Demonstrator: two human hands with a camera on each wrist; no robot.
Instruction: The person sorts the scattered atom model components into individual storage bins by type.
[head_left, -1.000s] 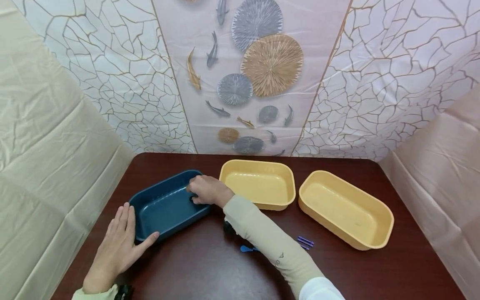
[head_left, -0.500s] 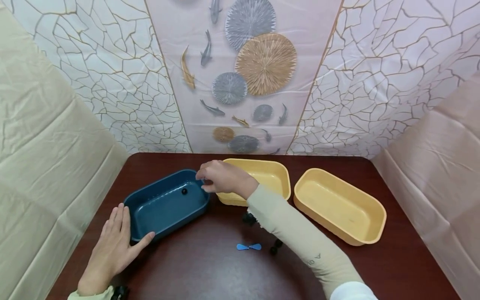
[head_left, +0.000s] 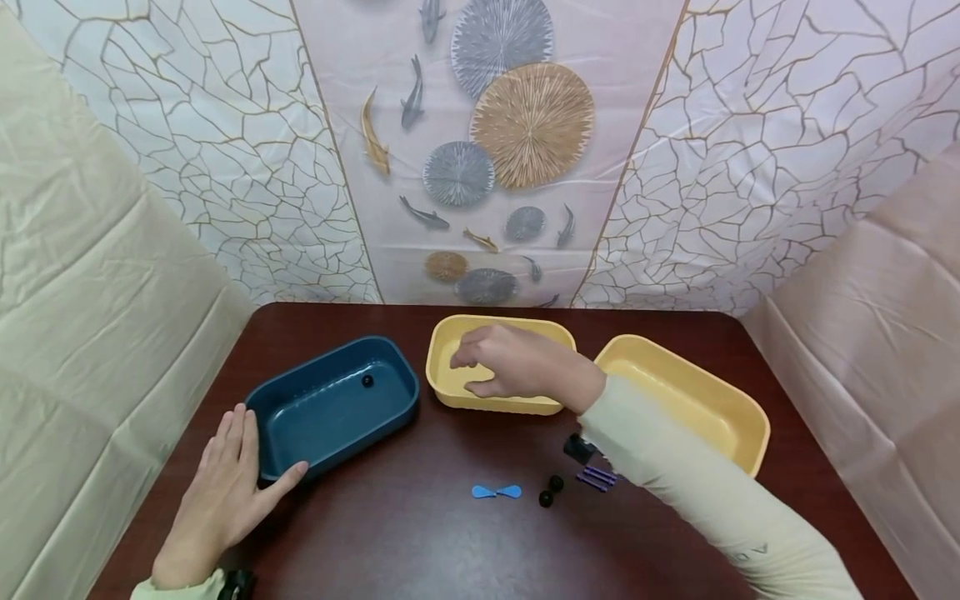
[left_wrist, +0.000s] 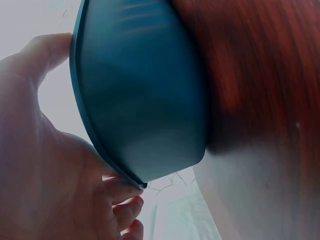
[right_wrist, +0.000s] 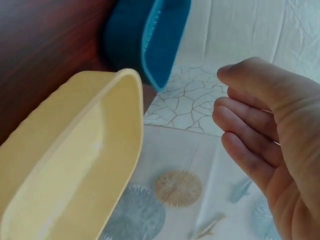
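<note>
My left hand (head_left: 219,492) rests with straight fingers against the near left corner of the blue tub (head_left: 330,454); in the left wrist view its thumb and fingertips touch the tub's rim (left_wrist: 82,107). Inside that tub lies a small black ball (head_left: 367,381). Over the middle yellow tub (head_left: 495,405) hovers my right hand (head_left: 517,362), fingers loosely bent and nothing between them. The right wrist view shows that hand (right_wrist: 270,130) apart from the yellow tub's rim (right_wrist: 132,125).
A second yellow tub (head_left: 738,400) stands at the right, partly behind the right sleeve. On the dark table lie a blue two-bladed propeller-like piece (head_left: 496,492), two black balls (head_left: 551,492), purple rods (head_left: 597,477) and a black block-shaped piece (head_left: 579,448).
My right hand has let go of the black ball in the blue tub and moved right, over the middle yellow tub. The left hand stays at the blue tub's corner.
</note>
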